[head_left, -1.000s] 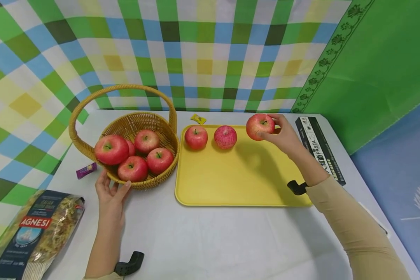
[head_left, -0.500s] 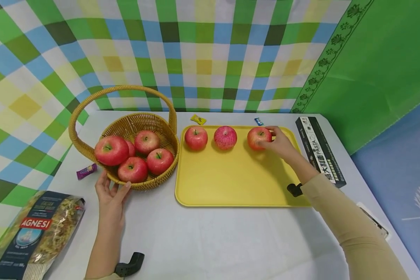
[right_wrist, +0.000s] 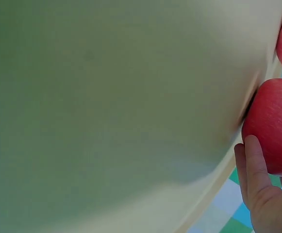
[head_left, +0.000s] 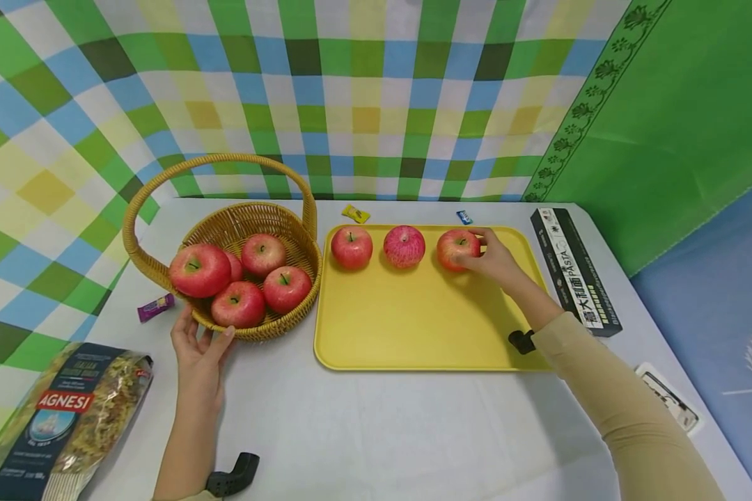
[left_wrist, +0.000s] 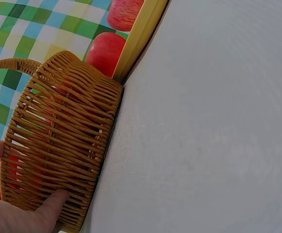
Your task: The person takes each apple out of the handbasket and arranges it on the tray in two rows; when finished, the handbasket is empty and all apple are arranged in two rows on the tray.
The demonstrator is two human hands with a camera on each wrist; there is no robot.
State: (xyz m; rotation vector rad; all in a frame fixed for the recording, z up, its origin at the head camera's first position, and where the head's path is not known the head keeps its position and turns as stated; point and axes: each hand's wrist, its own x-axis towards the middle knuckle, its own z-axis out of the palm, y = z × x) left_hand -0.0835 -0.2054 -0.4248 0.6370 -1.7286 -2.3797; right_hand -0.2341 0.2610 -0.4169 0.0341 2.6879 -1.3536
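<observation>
My right hand (head_left: 498,263) holds a red apple (head_left: 455,249) on the yellow tray (head_left: 407,327), thumb in front and fingers behind it. In the right wrist view, fingertips touch the side of that apple (right_wrist: 274,121), which sits by the tray's edge. Left of it on the tray stand two more apples, one plain red (head_left: 351,248) and one streaked deep pink (head_left: 404,246). My left hand (head_left: 199,362) grips the near side of a wicker basket (head_left: 251,212) holding several apples (head_left: 238,303). The left wrist view shows fingers against the woven wall (left_wrist: 58,136).
A pasta bag (head_left: 63,410) lies at the front left, near a purple-wrapped sweet (head_left: 155,307). Behind the tray are a yellow wrapper (head_left: 355,213) and a blue one (head_left: 464,217). A black-and-white pasta box (head_left: 575,271) and a white flat object (head_left: 667,396) lie on the right.
My right hand has lowered its apple onto the tray and shifted it slightly left, towards the other two. The left hand and the basket have stayed put.
</observation>
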